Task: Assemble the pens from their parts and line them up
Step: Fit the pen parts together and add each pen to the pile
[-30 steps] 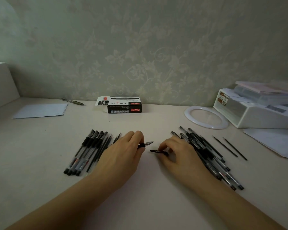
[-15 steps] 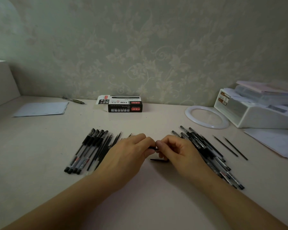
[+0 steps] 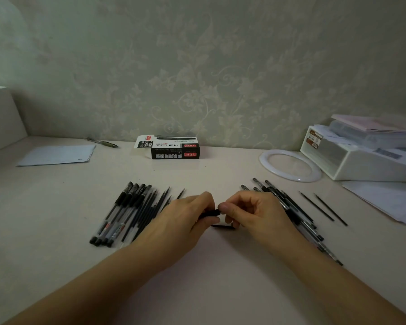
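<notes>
As the head view is the only one supplied, all findings come from it. The left hand [image 3: 185, 221] grips a short black pen part [image 3: 211, 212] with curled fingers; the right hand [image 3: 253, 214] pinches that part's free end between thumb and forefinger. The part lies directly between the two hands, held just above the table [image 3: 209, 289]. Its long axis runs nearly level from hand to hand, slightly raised toward the right hand. Which end is the tip cannot be told, both ends being covered.

A second thin black piece [image 3: 223, 226] lies on the table just below the right hand's fingers, its long axis also running left to right.

Outboard of the left hand, a row of pens [image 3: 124, 216] lies side by side, caps pointing away from the person. Outboard of the right hand, a loose pile of pens and barrels [image 3: 291, 212] lies slanted, with two bare refills [image 3: 324, 208] beyond it.

Judgement on handling: the part appears light, stiff and smooth-walled, likely slippery plastic. A fingertip pinch near each end should suffice. The thin refills would probably bend or roll, so hold near the middle is advised.
</notes>
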The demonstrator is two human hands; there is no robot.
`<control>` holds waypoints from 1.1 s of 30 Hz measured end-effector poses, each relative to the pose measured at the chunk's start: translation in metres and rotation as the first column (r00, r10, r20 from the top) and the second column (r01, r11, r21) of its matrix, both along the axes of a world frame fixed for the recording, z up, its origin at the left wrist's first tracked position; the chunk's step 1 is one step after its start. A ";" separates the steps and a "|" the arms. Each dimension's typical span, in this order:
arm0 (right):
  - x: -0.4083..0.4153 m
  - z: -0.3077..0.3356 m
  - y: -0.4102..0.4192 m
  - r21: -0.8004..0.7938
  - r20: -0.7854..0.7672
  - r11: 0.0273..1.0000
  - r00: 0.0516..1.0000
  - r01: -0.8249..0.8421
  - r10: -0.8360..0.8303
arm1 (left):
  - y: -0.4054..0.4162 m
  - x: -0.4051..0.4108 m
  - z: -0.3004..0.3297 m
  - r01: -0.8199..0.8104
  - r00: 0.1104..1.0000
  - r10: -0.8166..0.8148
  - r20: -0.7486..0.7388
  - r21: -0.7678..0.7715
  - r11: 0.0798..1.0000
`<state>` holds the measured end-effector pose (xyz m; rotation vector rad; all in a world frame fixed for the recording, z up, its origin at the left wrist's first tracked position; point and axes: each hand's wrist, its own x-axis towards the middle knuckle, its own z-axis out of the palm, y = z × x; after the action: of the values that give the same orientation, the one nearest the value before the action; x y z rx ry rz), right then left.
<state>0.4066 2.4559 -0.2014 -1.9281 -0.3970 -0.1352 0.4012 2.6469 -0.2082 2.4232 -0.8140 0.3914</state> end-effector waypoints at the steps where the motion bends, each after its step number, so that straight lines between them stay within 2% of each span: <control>1: 0.000 0.000 0.000 0.003 0.000 1.000 1.000 -0.002 0.002 | 0.000 0.000 0.000 -0.002 1.000 0.002 0.011 0.000 1.000; 6: -0.002 0.002 0.000 0.000 0.029 1.000 0.999 -0.026 0.026 | 0.004 -0.001 0.001 -0.039 0.999 0.039 -0.016 0.015 0.999; 9: -0.003 0.003 0.000 0.067 0.007 0.996 0.998 -0.057 0.056 | 0.004 -0.002 0.003 -0.057 0.998 0.057 -0.041 0.017 0.998; 13: -0.004 -0.002 0.001 0.059 0.007 0.996 0.998 -0.061 0.060 | 0.003 -0.003 0.000 -0.052 0.999 0.052 -0.005 -0.021 0.998; 18: -0.002 -0.004 0.002 0.064 -0.021 0.998 1.000 -0.001 0.002 | 0.000 -0.007 -0.003 -0.041 0.999 0.041 0.007 0.023 0.999; 26: -0.003 -0.004 0.004 0.074 -0.048 0.997 0.998 -0.027 0.031 | 0.000 -0.006 -0.002 -0.004 1.000 0.003 0.029 0.036 0.999; 33: -0.002 -0.005 0.003 0.111 -0.043 0.991 0.996 -0.077 0.082 | 0.000 -0.005 -0.004 -0.069 0.996 0.068 0.054 0.015 0.998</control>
<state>0.4047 2.4587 -0.2062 -1.8017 -0.4252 -0.0574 0.3957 2.6464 -0.2125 2.4707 -0.7613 0.4793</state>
